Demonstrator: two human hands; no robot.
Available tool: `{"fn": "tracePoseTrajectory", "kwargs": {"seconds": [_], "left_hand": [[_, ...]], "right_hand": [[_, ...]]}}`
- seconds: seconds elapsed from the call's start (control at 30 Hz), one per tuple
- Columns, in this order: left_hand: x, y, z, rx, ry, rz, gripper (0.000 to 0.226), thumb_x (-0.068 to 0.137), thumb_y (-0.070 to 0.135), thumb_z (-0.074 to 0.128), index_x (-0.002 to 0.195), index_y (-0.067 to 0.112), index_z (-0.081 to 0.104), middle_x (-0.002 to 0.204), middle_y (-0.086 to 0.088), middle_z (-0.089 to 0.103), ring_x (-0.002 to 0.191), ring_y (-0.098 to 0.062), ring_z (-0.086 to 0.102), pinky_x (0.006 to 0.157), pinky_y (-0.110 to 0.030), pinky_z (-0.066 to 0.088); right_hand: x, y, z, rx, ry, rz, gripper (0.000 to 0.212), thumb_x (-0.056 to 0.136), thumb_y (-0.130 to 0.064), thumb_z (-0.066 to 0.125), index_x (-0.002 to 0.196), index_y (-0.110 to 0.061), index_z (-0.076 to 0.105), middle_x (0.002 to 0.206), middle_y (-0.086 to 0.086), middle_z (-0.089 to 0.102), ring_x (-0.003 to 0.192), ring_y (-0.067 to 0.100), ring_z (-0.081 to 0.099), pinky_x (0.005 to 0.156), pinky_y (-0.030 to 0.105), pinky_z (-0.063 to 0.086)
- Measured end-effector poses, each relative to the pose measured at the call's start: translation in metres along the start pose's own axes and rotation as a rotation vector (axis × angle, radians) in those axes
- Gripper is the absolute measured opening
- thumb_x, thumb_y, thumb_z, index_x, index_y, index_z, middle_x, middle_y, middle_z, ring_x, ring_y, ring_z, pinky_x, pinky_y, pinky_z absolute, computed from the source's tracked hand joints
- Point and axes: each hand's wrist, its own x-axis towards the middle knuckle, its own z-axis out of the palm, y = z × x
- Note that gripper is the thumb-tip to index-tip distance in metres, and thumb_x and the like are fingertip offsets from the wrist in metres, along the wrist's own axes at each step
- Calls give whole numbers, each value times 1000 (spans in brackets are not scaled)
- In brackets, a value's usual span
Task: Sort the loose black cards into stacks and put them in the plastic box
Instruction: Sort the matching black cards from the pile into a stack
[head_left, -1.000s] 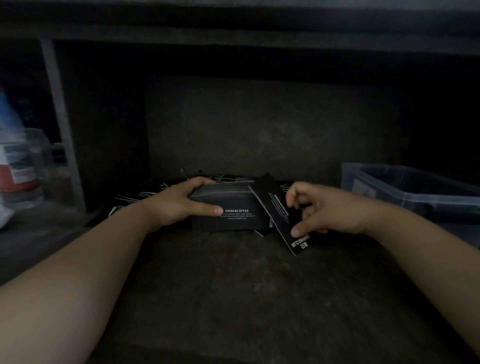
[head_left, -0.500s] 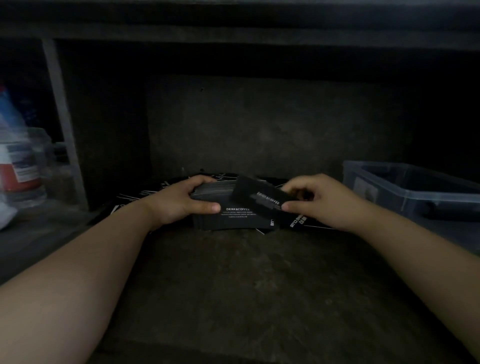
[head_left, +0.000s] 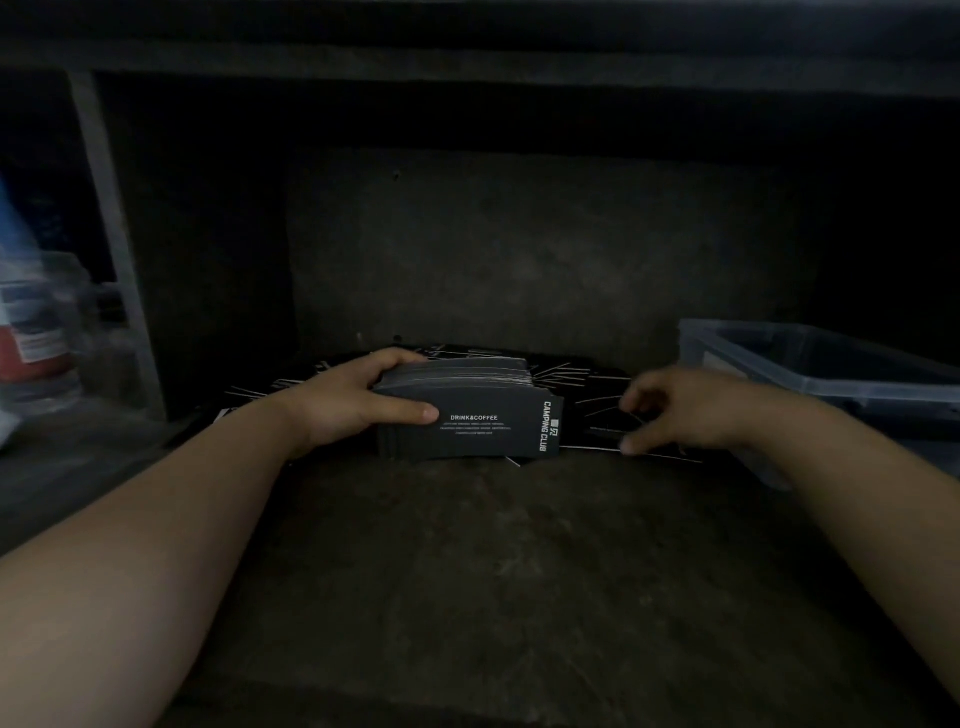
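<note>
Far back on a dim shelf floor (head_left: 493, 561), close to the rear wall (head_left: 519, 249), stands the stack of black cards (head_left: 467, 436); the left hand (head_left: 348, 410) grasps it at its left end, thumb laid across the front face and fingers curled over the top edge; the stack is thick, its upper edges slightly fanned and uneven; the front card is matte black with small white print, "DRINK&COFFEE" across the middle and "CAMPING CLUB" running down the right margin; its lower edge rests on the shelf floor.

Loose black cards (head_left: 592, 387) lie flat behind and to the right of the stack, overlapping, their thin white lines showing; the right hand (head_left: 685, 410) is over them with fingers and thumb curled towards each other; blur hides whether it pinches a card, so I cannot tell.

At the far right the plastic box (head_left: 727, 353), translucent and open-topped, sits just beyond the right wrist, well apart from the stack; its near corner lies close to the edge of the loose cards; the shelf floor in front of both hands is bare and dark; on the left a pale upright post (head_left: 109, 234) bounds the bay, with blurred containers (head_left: 36, 338) past it.
</note>
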Motion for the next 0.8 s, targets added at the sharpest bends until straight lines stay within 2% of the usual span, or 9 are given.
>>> {"fn": "tracePoseTrajectory", "kwargs": {"seconds": [0.1,0.2,0.3,0.4,0.47,0.5,0.63,0.7,0.8], "left_hand": [[1,1,1,4,11,-1,77,45,62,88,116,46,62,116,11,67,107,-10,65,94,-32,51],[1,0,1,-6,13,-8,67,54,50,90,114,44,62,116,9,67,108,-11,65,97,-35,51],[0,0,2,-12,17,-16,66,51,51,90,111,47,63,114,11,68,106,-11,65,95,-33,51],[-1,1,2,2,20,-18,66,52,52,91,112,48,63,114,11,67,107,-11,64,96,-34,51],[-3,2,1,-2,11,-18,72,42,61,90,109,51,64,113,12,68,106,-10,65,94,-33,51],[-4,3,1,-8,6,-19,78,36,66,89,108,52,64,113,13,68,106,-10,65,92,-32,52],[-6,4,0,5,-22,-1,95,27,75,85,115,51,59,117,14,64,107,-7,63,82,-23,50],[-5,5,1,19,-17,5,94,27,77,84,113,52,59,118,16,64,108,-6,62,84,-23,50],[-6,10,1,67,-38,-16,87,32,77,83,112,56,56,121,16,61,113,-8,59,96,-31,48]], "right_hand": [[2,4,4,-11,-88,64,56,83,-39,76,133,-31,53,129,-8,52,124,19,50,108,39,41],[4,0,4,43,-58,62,64,76,-40,82,133,-28,54,127,-6,52,119,19,53,100,35,46],[9,4,1,87,98,32,61,76,-37,82,130,-25,56,127,-4,57,109,17,56,89,33,47],[12,2,2,548,333,-123,49,84,-28,76,129,-16,60,123,3,65,106,21,64,83,32,49],[8,-7,3,936,181,-249,40,87,-15,70,126,-14,60,116,8,70,104,26,69,87,38,53],[4,-10,5,936,96,-287,40,88,-12,69,126,-19,59,113,4,70,104,23,69,92,39,53],[-4,-16,11,130,-13,-292,18,81,-40,76,97,-32,70,95,-11,70,90,3,65,86,33,52],[-5,-19,14,202,15,-223,23,77,-45,79,93,-30,72,91,-8,71,86,7,66,76,30,52],[1,-22,24,550,50,-221,23,79,-18,81,96,-15,67,85,2,71,74,14,68,63,28,54]]}}
